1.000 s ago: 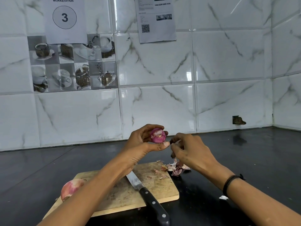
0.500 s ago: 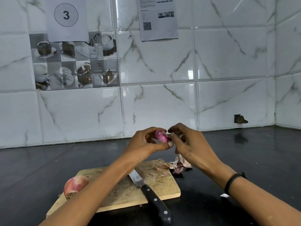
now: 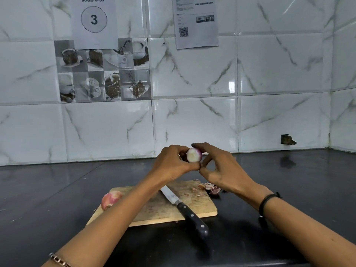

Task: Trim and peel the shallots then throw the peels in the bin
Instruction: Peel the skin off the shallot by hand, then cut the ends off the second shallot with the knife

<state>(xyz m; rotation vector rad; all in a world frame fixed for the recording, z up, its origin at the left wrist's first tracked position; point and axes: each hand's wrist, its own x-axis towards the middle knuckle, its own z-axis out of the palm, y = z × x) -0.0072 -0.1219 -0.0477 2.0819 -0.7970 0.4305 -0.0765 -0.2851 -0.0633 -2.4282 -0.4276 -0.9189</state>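
I hold a small purple shallot [image 3: 194,155] up above the far edge of the wooden cutting board [image 3: 194,206], its pale cut face turned toward me. My left hand [image 3: 173,164] grips it from the left with curled fingers and thumb. My right hand [image 3: 221,168] closes round its right side, index finger over the top. A second, unpeeled pinkish shallot [image 3: 111,199] lies at the board's left edge, partly hidden by my left forearm. A heap of peels [image 3: 210,187] sits at the board's far right corner.
A black-handled knife [image 3: 185,208] lies diagonally on the board, handle toward me and overhanging the near edge. The board rests on a black countertop [image 3: 57,199] backed by a white tiled wall [image 3: 192,122]. No bin is in view.
My right hand has come in from beside the shallot and now closes round it. The shallot has turned, so its pale cut face points at me.
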